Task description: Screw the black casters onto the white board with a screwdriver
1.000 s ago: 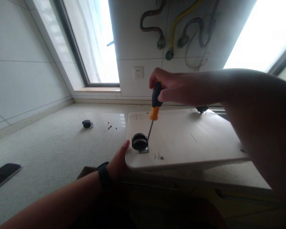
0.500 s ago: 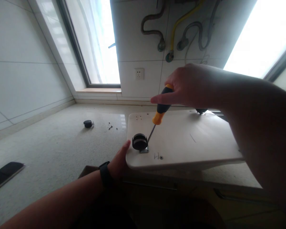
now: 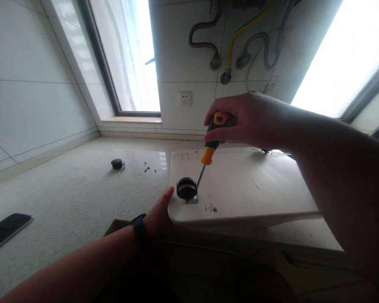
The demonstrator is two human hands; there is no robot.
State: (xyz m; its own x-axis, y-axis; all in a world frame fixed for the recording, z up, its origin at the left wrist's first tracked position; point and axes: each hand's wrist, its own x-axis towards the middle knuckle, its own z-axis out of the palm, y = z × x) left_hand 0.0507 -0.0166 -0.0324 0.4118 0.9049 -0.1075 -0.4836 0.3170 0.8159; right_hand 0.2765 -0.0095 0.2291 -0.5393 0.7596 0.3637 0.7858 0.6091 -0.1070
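Observation:
My right hand [image 3: 236, 118] is wrapped round the yellow-and-black handle of a screwdriver [image 3: 209, 154]. The screwdriver slants down, its shaft tip beside the metal plate of a black caster wheel [image 3: 187, 188]. That caster sits on the near left corner of a white panel [image 3: 233, 181] lying on the counter. My left hand [image 3: 161, 210], with a dark watch on the wrist, grips the panel's left edge; the thumb shows, the other fingers are hidden. Another caster [image 3: 266, 151] is partly visible at the panel's far edge, behind my right forearm.
A loose caster [image 3: 116, 163] and several small screws [image 3: 147, 169] lie on the speckled counter [image 3: 66, 202] to the left. A dark phone [image 3: 6, 230] rests at the far left. Behind are a wall socket [image 3: 185, 99], hoses and a yellow pipe [image 3: 240, 31].
My right hand has turned on the screwdriver handle, fingers now curled further round it, and the handle is slightly more upright. My left hand keeps its place on the panel.

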